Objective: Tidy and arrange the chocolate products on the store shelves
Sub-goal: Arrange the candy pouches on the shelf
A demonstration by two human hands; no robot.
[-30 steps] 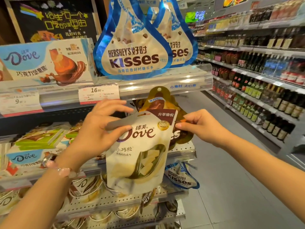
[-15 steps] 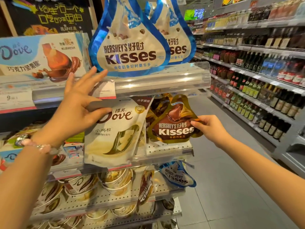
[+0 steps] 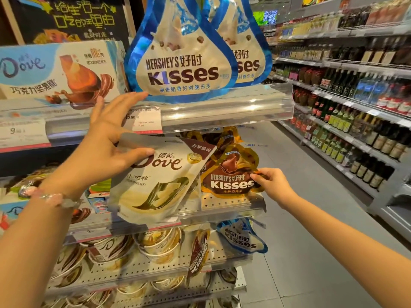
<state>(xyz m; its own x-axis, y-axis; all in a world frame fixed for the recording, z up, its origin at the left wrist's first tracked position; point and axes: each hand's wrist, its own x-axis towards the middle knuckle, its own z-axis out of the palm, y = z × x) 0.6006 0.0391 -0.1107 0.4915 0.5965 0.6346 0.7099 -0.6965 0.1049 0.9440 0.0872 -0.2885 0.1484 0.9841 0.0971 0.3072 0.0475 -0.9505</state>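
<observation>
- My left hand (image 3: pixel 106 150) pinches the top corner of the white Dove bag (image 3: pixel 155 181), thumb on its front, other fingers spread behind it.
- The Dove bag hangs tilted just below the clear shelf rail (image 3: pixel 222 107).
- My right hand (image 3: pixel 270 183) pinches the right edge of the brown Kisses bag (image 3: pixel 229 174).
- The Kisses bag stands under that rail, just right of the Dove bag, partly behind it.
- Blue Kisses bags (image 3: pixel 182 63) stand above the rail.
</observation>
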